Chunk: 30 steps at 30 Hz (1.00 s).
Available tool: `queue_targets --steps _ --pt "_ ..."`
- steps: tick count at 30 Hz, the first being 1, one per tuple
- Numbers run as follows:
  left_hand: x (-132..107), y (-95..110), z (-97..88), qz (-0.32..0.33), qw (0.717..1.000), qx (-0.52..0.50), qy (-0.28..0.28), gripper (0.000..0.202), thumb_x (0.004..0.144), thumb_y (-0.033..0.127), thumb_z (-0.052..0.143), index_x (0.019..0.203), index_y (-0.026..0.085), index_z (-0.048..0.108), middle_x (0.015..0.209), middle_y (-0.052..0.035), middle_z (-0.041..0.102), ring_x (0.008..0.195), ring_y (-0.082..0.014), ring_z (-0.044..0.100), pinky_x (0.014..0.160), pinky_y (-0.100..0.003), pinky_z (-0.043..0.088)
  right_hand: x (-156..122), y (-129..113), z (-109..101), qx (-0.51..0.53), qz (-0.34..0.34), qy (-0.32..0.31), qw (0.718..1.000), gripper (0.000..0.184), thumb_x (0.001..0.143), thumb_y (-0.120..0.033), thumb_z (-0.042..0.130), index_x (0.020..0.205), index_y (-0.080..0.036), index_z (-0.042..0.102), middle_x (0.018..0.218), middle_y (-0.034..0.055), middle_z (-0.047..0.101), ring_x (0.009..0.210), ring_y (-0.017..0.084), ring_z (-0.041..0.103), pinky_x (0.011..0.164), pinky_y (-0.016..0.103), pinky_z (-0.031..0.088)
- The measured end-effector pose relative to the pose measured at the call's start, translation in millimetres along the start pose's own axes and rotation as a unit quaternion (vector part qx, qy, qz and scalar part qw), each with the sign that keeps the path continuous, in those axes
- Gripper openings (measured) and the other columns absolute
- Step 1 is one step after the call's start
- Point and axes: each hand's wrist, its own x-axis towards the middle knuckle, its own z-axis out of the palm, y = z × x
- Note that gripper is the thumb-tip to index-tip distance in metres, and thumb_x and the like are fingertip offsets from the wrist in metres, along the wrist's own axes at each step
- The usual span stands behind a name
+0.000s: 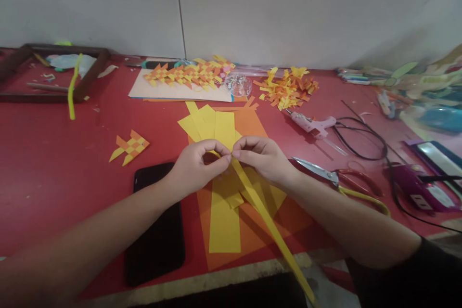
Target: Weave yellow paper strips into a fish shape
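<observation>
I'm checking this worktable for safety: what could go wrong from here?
The yellow strip, held between left hand and right hand, hangs past the table edge and might snag. The scissors lie near the right forearm; a shift could brush the blades. The black phone, near the edge below the left forearm, could get nudged off.

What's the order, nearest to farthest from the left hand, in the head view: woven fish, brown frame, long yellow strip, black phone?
From the left hand:
1. Long yellow strip: its upper end is at the fingertips.
2. Black phone: partly under the forearm.
3. Woven fish: left, past the phone's far end.
4. Brown frame: far left, near the wall.
</observation>
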Motion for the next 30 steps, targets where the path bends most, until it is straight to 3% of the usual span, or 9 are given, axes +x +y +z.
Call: queue_targets --steps 6,12,19,30 --pt "-0.8 2.7 0.1 0.024 0.999 0.032 -0.034 0.014 0.082 0.029 0.061 0.074 0.018 0.059 0.065 0.0003 0.064 0.058 -0.0125 0.061 0.056 -0.023 0.05 -0.2 -1.3 0.3 -0.025 0.009 -0.017 1.0 0.011 0.067 -0.025 0.068 0.068 -0.015 0.064 0.059 -0.0029 0.054 0.053 0.008 0.04 0.052 0.024 0.031" --pt "-0.4 1.2 0.2 0.041 0.999 0.002 -0.02 0.012 0.082 0.028 0.063 0.074 0.018 0.059 0.066 0.0006 0.065 0.061 -0.0131 0.063 0.061 -0.024 0.051 -0.6 -1.2 1.6 -0.024 -0.015 -0.014 0.999 0.009 0.07 -0.024 0.066 0.069 -0.016 0.064 0.058 -0.0038 0.053 0.051 0.007 0.038 0.051 0.024 0.031" --pt "-0.2 -2.1 0.9 0.04 0.999 -0.028 -0.001 0.009 0.081 0.025 0.063 0.076 0.019 0.058 0.07 0.001 0.068 0.064 -0.013 0.068 0.064 -0.023 0.052 -1.0 -1.9 2.1 -0.031 0.01 0.002 0.999 0.011 0.071 -0.027 0.067 0.07 -0.016 0.063 0.058 -0.0046 0.051 0.049 0.007 0.038 0.047 0.023 0.028" --pt "-0.3 3.0 1.4 0.064 0.984 -0.035 0.163 0.012 0.084 0.022 0.057 0.073 0.02 0.052 0.065 0.0041 0.06 0.065 -0.0111 0.064 0.064 -0.021 0.052 -3.3 -1.1 3.0 -0.017 0.068 -0.016 0.997 0.003 0.07 -0.022 0.062 0.069 -0.019 0.06 0.051 -0.0066 0.051 0.039 0.005 0.033 0.038 0.02 0.021"
